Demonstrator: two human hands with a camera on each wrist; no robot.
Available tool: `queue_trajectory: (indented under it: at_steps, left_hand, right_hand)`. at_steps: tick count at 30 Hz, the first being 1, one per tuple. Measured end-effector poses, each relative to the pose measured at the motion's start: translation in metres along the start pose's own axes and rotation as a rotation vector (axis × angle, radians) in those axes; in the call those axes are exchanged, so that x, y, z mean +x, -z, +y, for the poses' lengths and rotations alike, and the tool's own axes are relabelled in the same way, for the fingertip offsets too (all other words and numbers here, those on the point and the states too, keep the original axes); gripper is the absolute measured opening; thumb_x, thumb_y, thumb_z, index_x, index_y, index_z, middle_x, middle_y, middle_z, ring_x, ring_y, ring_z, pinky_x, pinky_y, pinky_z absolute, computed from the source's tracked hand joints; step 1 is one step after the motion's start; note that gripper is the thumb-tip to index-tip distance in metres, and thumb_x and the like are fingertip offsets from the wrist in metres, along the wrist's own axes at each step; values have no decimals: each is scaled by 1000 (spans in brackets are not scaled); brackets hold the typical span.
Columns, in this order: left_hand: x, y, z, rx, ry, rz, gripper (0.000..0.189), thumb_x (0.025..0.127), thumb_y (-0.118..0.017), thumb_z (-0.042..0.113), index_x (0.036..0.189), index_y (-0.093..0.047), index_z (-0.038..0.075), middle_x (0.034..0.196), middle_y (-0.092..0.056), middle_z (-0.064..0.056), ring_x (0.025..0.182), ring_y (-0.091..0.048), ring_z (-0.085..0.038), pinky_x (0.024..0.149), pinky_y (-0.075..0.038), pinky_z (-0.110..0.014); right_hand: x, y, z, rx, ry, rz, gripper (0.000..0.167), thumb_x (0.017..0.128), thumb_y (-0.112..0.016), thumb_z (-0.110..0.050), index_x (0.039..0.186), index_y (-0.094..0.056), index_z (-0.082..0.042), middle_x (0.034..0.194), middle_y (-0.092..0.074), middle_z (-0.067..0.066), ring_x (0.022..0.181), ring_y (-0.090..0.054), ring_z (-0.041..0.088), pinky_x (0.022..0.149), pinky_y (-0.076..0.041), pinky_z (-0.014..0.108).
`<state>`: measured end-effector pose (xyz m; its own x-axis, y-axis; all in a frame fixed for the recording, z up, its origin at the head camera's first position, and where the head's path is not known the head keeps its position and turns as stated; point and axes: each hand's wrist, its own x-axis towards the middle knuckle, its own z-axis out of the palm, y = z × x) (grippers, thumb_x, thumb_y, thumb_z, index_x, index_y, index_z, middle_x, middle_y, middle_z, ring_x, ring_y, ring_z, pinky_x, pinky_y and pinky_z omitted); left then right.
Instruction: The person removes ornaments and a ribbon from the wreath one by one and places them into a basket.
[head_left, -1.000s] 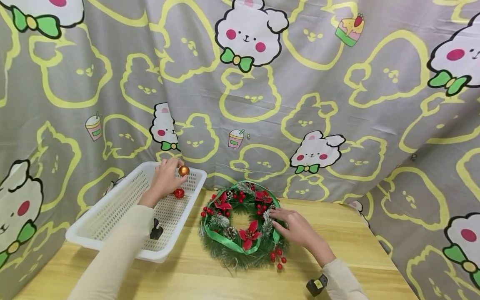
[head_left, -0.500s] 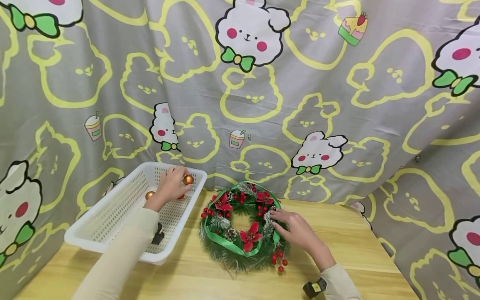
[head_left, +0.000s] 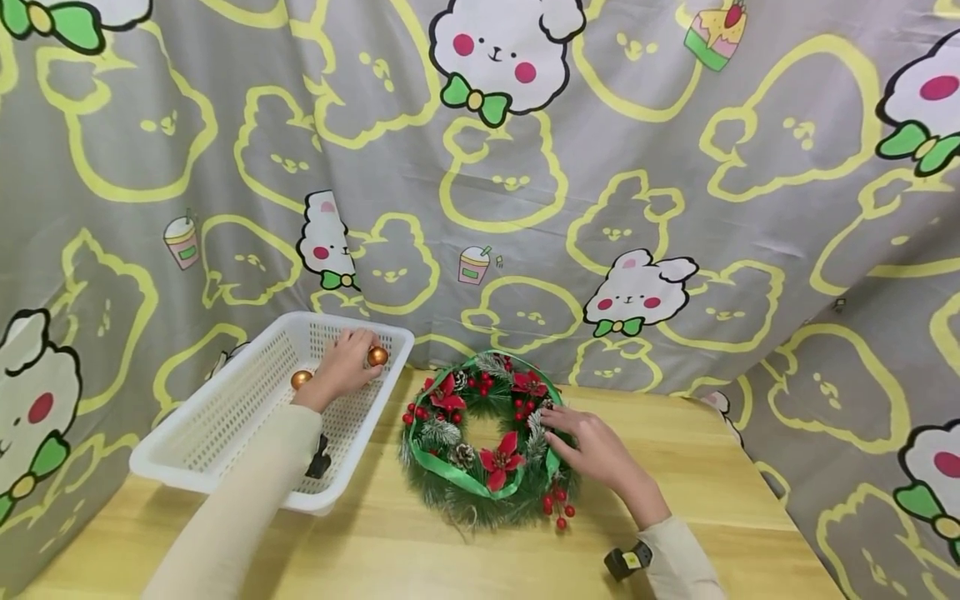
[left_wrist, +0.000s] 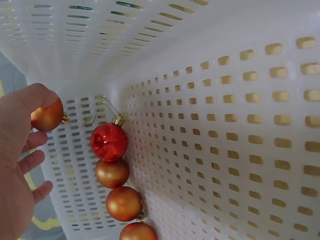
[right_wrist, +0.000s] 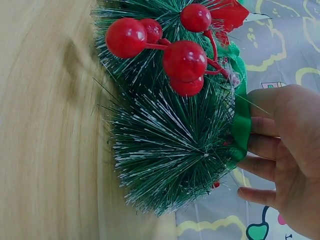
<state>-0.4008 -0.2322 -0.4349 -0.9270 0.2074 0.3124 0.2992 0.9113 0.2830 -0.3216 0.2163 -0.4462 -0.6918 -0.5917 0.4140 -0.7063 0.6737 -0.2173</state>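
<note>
Your left hand (head_left: 347,367) pinches a copper-coloured bauble (head_left: 377,356) between its fingers, at the far end of the white perforated basket (head_left: 232,417). Near those fingertips, a red bauble (left_wrist: 109,142) lies in the basket, with more copper-coloured baubles (left_wrist: 124,204) in a row beside it. Your right hand (head_left: 596,446) has its fingers extended and grips nothing; they rest on the edge of the wreath (head_left: 487,504), touching its green ribbon (right_wrist: 242,125). Red berries (right_wrist: 185,61) stick out on your side of those fingers. Behind them, your wrist's black device (head_left: 627,561) carries a yellow label, too small to read. Beyond both hands, the printed curtain (head_left: 517,196) shows a pink cup (head_left: 472,265); any lettering on its green patch is illegible.
</note>
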Motion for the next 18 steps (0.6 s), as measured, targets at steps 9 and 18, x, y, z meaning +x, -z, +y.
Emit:
queue_trajectory:
  at_steps: [9, 18]
  left_hand:
    - [6, 0, -2, 26, 1, -40, 32, 97, -69, 28, 117, -54, 8, 118, -52, -13, 109, -45, -35, 89, -36, -59]
    - [4, -9, -3, 34, 7, -70, 33, 98, -68, 25, 121, -57, 5, 126, -53, -19, 115, -44, -41, 94, -34, -64]
  right_hand:
    - [6, 3, 3, 17, -10, -18, 36, 99, -66, -20, 132, -68, -4, 138, -65, 18, 130, -60, 38, 104, -48, 57]
    - [-1, -1, 3, 3, -27, -26, 37, 100, -65, -20, 133, -67, -4, 138, -64, 18, 131, -59, 39, 105, -47, 57]
